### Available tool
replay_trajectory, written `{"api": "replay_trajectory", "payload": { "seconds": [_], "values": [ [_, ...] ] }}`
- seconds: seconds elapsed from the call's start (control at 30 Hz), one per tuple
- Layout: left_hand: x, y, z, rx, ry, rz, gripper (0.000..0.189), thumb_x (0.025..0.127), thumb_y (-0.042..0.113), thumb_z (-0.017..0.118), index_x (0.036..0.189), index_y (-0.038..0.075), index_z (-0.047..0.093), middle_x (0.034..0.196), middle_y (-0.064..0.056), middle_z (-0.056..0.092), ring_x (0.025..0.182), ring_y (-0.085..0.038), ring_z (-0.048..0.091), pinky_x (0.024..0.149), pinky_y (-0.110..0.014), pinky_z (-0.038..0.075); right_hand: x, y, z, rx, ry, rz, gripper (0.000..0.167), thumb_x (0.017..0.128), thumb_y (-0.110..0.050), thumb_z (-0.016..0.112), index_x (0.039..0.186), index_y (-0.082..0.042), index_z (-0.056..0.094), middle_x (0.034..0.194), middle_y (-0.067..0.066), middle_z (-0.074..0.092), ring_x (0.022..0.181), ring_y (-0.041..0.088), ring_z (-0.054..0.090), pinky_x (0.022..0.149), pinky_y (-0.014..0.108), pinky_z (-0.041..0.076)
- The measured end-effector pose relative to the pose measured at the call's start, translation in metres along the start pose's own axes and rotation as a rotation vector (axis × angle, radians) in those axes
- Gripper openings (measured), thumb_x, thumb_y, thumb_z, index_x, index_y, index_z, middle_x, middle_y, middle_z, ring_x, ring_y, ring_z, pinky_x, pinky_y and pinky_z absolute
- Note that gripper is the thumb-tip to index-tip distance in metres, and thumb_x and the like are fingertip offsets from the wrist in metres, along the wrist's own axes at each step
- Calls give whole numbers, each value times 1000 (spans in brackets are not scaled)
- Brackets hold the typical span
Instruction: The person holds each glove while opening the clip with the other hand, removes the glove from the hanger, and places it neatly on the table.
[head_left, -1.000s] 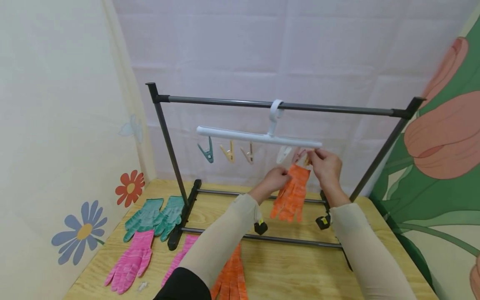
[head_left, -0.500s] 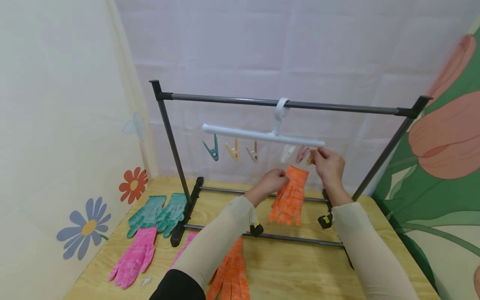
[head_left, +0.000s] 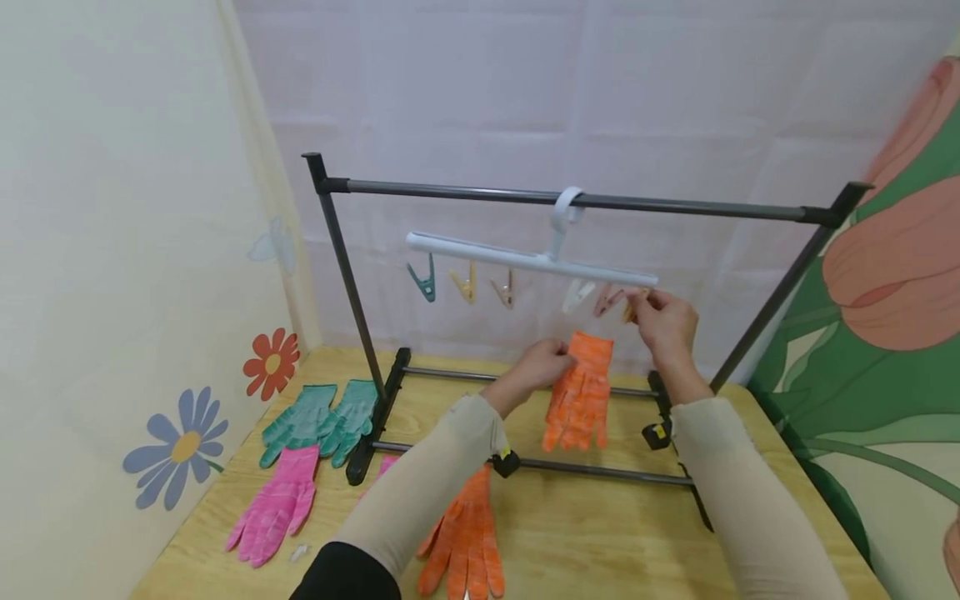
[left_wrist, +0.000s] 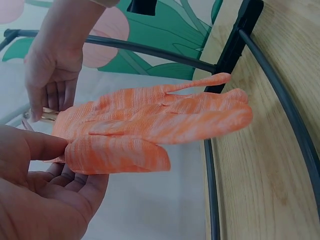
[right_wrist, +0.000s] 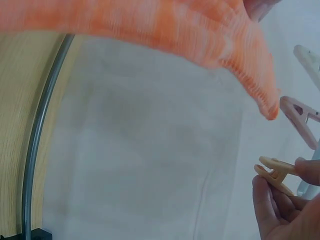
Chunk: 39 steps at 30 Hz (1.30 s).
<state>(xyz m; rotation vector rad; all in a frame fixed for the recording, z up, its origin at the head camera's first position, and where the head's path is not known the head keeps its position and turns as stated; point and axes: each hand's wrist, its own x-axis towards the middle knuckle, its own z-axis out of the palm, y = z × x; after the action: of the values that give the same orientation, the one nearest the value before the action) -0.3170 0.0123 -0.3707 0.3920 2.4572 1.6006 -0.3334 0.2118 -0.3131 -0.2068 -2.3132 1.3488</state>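
Observation:
Pinched at the cuff edge by my left hand, an orange knit glove hangs fingers down below the right end of a pale blue hanger. My right hand squeezes a yellow clothespin at that end, between thumb and fingers. In the right wrist view the glove's cuff is apart from this clothespin. Beside it dangle a pink clothespin and a white clothespin. Farther left on the hanger are teal, yellow and brown clothespins.
The hanger hooks over the top bar of a black rack on a wooden table. Teal gloves and a pink glove lie at left. Another orange glove lies in front, with a second pink glove mostly hidden by my left sleeve.
The orange glove's cuff has drawn down and left from the right-hand clothespin, widening the gap. My right hand keeps hold of the yellow clothespin. The head view has shifted slightly.

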Motion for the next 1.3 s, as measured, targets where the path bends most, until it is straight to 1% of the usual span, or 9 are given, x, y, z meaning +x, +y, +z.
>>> {"api": "replay_trajectory", "payload": {
  "seconds": [0.2, 0.37, 0.5, 0.6, 0.87, 0.97, 1.1, 1.17, 1.3],
  "values": [
    [-9, 0, -3, -26, -46, 23, 18, 100, 15, 58, 107, 1, 67, 95, -3, 67, 83, -13, 61, 72, -28, 53, 3, 1, -3, 2, -23, 48, 53, 96, -49, 64, 127, -6, 71, 103, 10, 74, 67, -5, 60, 62, 13, 51],
    [-15, -3, -4, -42, -58, 55, 18, 100, 14, 59, 107, 1, 69, 94, -3, 67, 82, -12, 59, 72, -27, 50, 5, 2, -6, 36, -23, 62, 55, 94, -49, 65, 127, -5, 70, 88, -5, 69, 69, -3, 62, 63, 13, 51],
    [-19, -8, -5, -66, -53, 63, 15, 99, 12, 60, 104, 2, 69, 89, -3, 65, 77, -12, 56, 67, -27, 48, 7, 2, -8, 58, -14, 77, 53, 93, -48, 67, 124, -5, 71, 79, -14, 65, 69, -2, 62, 64, 13, 52],
    [-22, -11, -6, -71, -47, 61, 14, 99, 13, 59, 103, 3, 69, 87, -3, 64, 74, -13, 54, 65, -28, 46, 10, 1, -9, 53, -8, 81, 53, 93, -48, 67, 123, -5, 71, 78, -14, 65, 70, -2, 62, 64, 14, 52],
    [-28, -13, -8, -69, -55, 62, 16, 99, 14, 60, 106, 3, 68, 93, -3, 67, 81, -12, 59, 71, -28, 51, 14, -1, -10, 55, 40, 62, 50, 93, -45, 66, 118, -2, 71, 71, -18, 62, 65, -5, 60, 62, 12, 51],
    [-32, -14, -7, -69, -62, 71, 15, 99, 13, 60, 105, 2, 68, 92, -4, 67, 78, -12, 59, 69, -29, 51, 14, -2, -11, 35, 34, 70, 51, 93, -47, 65, 121, -3, 70, 76, -15, 63, 67, -4, 60, 63, 12, 51],
    [-38, -17, -6, -89, -81, 64, 16, 100, 13, 59, 107, 2, 68, 93, -4, 67, 79, -12, 60, 68, -28, 52, 12, 0, -12, 7, 14, 92, 58, 93, -52, 65, 129, -6, 68, 93, -5, 67, 74, -1, 61, 67, 14, 52],
    [-40, -18, -6, -87, -87, 56, 18, 100, 15, 60, 109, 3, 69, 95, -2, 68, 81, -11, 61, 69, -27, 53, 12, -1, -13, -6, 12, 103, 61, 93, -53, 64, 132, -7, 66, 100, -1, 68, 75, -1, 61, 68, 15, 51],
    [-43, -21, -8, -88, -94, 42, 18, 101, 17, 59, 110, 5, 69, 97, -3, 68, 83, -12, 62, 74, -33, 55, 14, -2, -16, -10, 22, 106, 62, 92, -53, 65, 132, -5, 65, 108, 4, 69, 73, -3, 59, 66, 14, 51]
  ]
}}
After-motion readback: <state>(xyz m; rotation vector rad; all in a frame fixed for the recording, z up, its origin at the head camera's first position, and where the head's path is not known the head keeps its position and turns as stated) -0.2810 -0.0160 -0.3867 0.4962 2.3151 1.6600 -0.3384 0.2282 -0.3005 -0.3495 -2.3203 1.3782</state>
